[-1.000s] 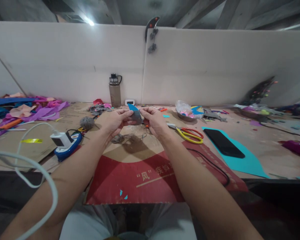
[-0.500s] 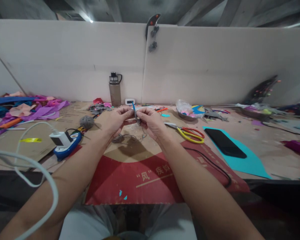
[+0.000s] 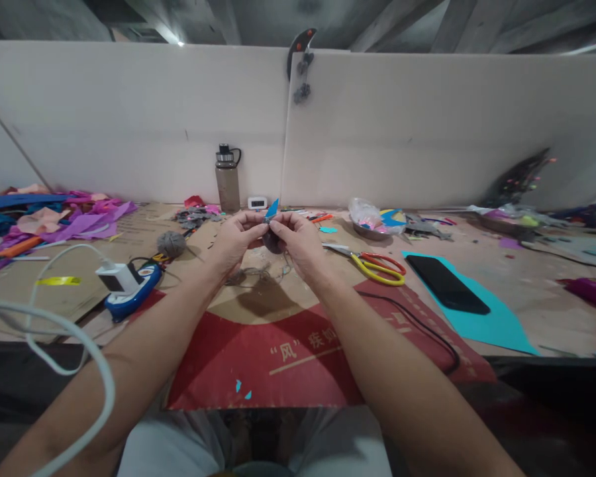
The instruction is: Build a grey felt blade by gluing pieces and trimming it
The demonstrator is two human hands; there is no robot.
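Note:
My left hand (image 3: 237,240) and my right hand (image 3: 297,242) meet above the middle of the table, fingertips pinched together on a small blue and grey felt piece (image 3: 271,211). Only its blue tip sticks up between the fingers; the grey part is mostly hidden behind them. Under the hands lies a tangle of grey thread (image 3: 251,273) on a brown and red cardboard sheet (image 3: 278,351).
Yellow-handled scissors (image 3: 375,264) lie right of my hands, then a black phone (image 3: 447,283) on a turquoise sheet (image 3: 496,324). A grey yarn ball (image 3: 171,244), a white charger (image 3: 114,278), a bottle (image 3: 227,179) and purple scraps (image 3: 79,222) are to the left.
The felt piece has been turned between my fingers: earlier its grey face showed flat, now only the blue tip pokes up. Both hands stay in the same place.

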